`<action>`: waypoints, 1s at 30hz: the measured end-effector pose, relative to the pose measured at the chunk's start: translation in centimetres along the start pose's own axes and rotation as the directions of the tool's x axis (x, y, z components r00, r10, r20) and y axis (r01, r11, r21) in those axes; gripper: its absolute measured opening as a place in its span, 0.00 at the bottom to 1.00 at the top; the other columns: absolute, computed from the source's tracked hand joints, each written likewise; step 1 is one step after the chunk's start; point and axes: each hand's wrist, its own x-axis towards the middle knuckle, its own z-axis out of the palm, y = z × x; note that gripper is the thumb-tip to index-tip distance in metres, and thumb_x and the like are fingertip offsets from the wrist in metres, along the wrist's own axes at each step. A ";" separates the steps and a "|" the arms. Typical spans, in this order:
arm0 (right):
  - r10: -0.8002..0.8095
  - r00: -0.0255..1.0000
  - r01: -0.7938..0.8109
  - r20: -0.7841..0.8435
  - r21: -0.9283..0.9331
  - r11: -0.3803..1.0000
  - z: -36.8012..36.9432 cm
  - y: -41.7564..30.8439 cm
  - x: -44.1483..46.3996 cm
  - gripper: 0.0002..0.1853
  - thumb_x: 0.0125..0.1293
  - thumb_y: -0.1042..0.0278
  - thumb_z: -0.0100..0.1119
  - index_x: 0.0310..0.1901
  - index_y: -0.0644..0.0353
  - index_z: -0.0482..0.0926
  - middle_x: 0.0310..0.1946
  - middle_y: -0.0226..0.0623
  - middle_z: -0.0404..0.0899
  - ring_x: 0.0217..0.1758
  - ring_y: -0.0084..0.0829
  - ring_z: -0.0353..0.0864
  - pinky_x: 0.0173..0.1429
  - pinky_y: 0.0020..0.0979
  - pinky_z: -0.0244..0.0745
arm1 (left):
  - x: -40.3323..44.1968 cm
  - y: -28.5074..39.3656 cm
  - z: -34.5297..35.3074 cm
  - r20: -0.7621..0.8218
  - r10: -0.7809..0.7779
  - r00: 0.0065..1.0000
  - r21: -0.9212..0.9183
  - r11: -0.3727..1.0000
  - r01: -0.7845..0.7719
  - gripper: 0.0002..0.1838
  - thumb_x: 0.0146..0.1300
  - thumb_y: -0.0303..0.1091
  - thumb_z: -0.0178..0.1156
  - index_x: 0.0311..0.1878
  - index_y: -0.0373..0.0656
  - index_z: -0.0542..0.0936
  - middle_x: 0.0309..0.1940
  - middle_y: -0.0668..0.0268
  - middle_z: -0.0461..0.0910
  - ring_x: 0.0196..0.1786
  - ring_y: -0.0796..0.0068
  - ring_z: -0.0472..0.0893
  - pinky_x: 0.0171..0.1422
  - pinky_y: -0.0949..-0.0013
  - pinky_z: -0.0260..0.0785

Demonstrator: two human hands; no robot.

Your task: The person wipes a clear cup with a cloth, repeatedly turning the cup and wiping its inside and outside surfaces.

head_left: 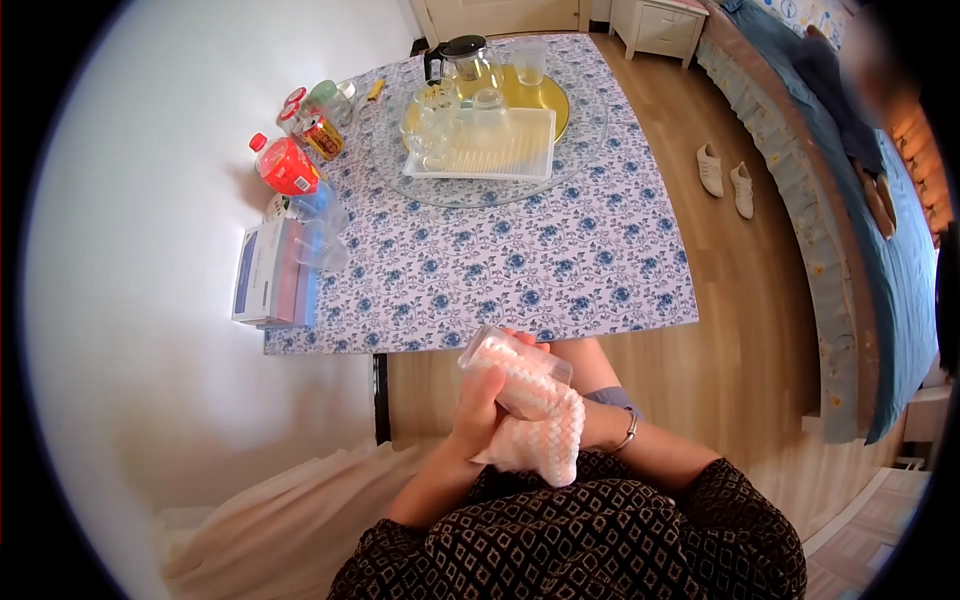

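Observation:
A clear cup [477,347] lies tilted between my hands, below the front edge of the table. My left hand [480,405] is wrapped round its left side, thumb on top. A pink and white knitted cloth [548,440] runs into or over the cup and hangs down at its right end. Behind the cloth, my right hand [592,425] is mostly hidden; a few fingertips show past the cup's far side, and a bracelet circles the wrist. Whether the cloth is inside the cup or round it is hard to tell.
On the flowered table [480,270], a white tray [480,176] with glasses and a teapot [470,65] stand at the back. A red-labelled bottle [287,166], a can [322,137] and boxes [268,275] line the left wall. A person lies on the bed [790,130].

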 end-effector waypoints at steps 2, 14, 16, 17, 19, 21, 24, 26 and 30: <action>-0.117 0.993 0.122 0.035 -0.313 0.942 -0.6 -0.6 0.2 0.28 0.43 0.64 0.63 0.48 0.61 0.66 0.46 0.41 0.65 0.46 0.37 0.67 0.48 0.33 0.68 | -0.4 -0.1 1.2 -0.150 -0.037 0.988 0.096 0.994 0.052 0.26 0.58 0.44 0.56 0.54 0.39 0.64 0.50 0.59 0.67 0.56 0.63 0.68 0.59 0.59 0.63; 0.473 0.820 -0.190 -0.324 0.625 0.757 0.3 0.4 -0.4 0.24 0.45 0.70 0.59 0.47 0.57 0.67 0.43 0.41 0.66 0.50 0.34 0.67 0.53 0.23 0.65 | 0.0 0.7 0.2 0.091 0.006 0.996 0.042 0.999 -0.010 0.28 0.54 0.38 0.61 0.55 0.40 0.65 0.53 0.59 0.67 0.58 0.64 0.66 0.62 0.59 0.60; 0.474 0.847 -0.215 -0.242 0.659 0.721 0.4 0.6 -1.0 0.23 0.46 0.70 0.58 0.47 0.58 0.67 0.42 0.41 0.66 0.49 0.33 0.68 0.51 0.25 0.66 | -0.3 0.5 0.4 0.064 0.000 0.998 -0.009 1.000 0.000 0.26 0.54 0.38 0.61 0.54 0.40 0.65 0.51 0.59 0.68 0.57 0.65 0.68 0.61 0.60 0.61; 0.471 0.868 -0.246 -0.156 0.689 0.682 0.3 0.6 -1.2 0.22 0.47 0.71 0.57 0.47 0.58 0.68 0.41 0.40 0.66 0.48 0.33 0.68 0.50 0.26 0.67 | -0.4 0.5 0.7 0.034 -0.005 0.999 -0.061 0.998 0.007 0.25 0.55 0.37 0.60 0.54 0.40 0.66 0.49 0.60 0.70 0.55 0.66 0.69 0.60 0.61 0.62; 0.465 0.883 -0.286 -0.062 0.715 0.638 0.1 0.3 -1.1 0.21 0.48 0.71 0.57 0.47 0.59 0.68 0.40 0.40 0.66 0.47 0.32 0.68 0.48 0.27 0.68 | -0.8 0.9 1.9 -0.095 -0.052 0.994 -0.029 0.998 0.050 0.23 0.55 0.36 0.60 0.53 0.40 0.66 0.47 0.61 0.71 0.53 0.67 0.71 0.58 0.63 0.64; -0.016 0.996 0.043 0.089 -0.304 0.952 -0.4 -0.5 -0.2 0.22 0.50 0.68 0.56 0.48 0.60 0.67 0.40 0.40 0.65 0.45 0.33 0.68 0.45 0.30 0.68 | -1.2 0.9 1.7 -0.233 -0.095 0.968 -0.005 0.995 0.097 0.22 0.56 0.35 0.59 0.52 0.40 0.66 0.45 0.62 0.72 0.51 0.69 0.72 0.56 0.64 0.65; -0.082 0.995 0.092 0.055 -0.237 0.967 0.1 -1.4 0.5 0.22 0.49 0.66 0.59 0.47 0.60 0.68 0.42 0.39 0.67 0.43 0.32 0.69 0.45 0.30 0.68 | -1.1 0.5 0.1 -0.302 -0.056 0.952 0.197 0.973 0.120 0.21 0.59 0.34 0.54 0.55 0.41 0.63 0.49 0.60 0.68 0.51 0.66 0.71 0.57 0.60 0.65; -0.169 0.985 0.169 0.021 -0.217 0.962 0.3 -1.4 0.3 0.22 0.48 0.66 0.60 0.46 0.60 0.69 0.41 0.38 0.68 0.41 0.32 0.69 0.44 0.30 0.68 | -1.1 0.8 0.0 -0.243 -0.063 0.968 0.145 0.984 0.100 0.24 0.56 0.34 0.61 0.53 0.39 0.66 0.47 0.61 0.71 0.51 0.68 0.73 0.56 0.64 0.65; 0.328 0.923 -0.251 -0.200 0.331 0.910 0.2 -1.3 -0.3 0.20 0.49 0.65 0.60 0.45 0.58 0.69 0.38 0.36 0.70 0.41 0.31 0.69 0.45 0.30 0.68 | -0.2 0.8 -0.8 0.113 0.070 0.991 0.136 0.987 -0.086 0.30 0.51 0.37 0.65 0.56 0.39 0.64 0.52 0.59 0.68 0.57 0.63 0.68 0.59 0.59 0.63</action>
